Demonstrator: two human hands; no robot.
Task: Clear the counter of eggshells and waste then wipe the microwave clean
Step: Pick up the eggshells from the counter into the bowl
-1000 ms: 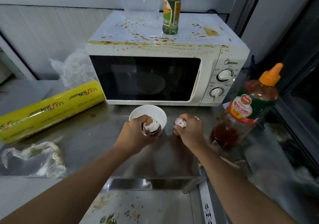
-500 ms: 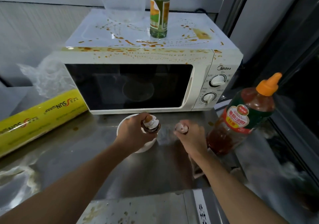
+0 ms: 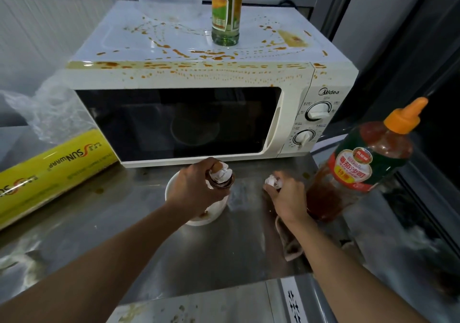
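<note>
Dim indoor light, with soft reflections on a steel desk (image 3: 249, 253). Behind, a pale wall (image 3: 49, 31) with fine ribs. At right, a dark window (image 3: 438, 98) in a grey frame (image 3: 331, 6). Along the near edge, a lower metal ledge (image 3: 199, 307), stained and spotted with crumbs.

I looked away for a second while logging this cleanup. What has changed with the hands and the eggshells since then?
Little. The left hand still grips stacked eggshells above the white bowl, now further over its middle. The right hand still pinches a shell piece. The microwave remains stained; the camera came closer.
</note>
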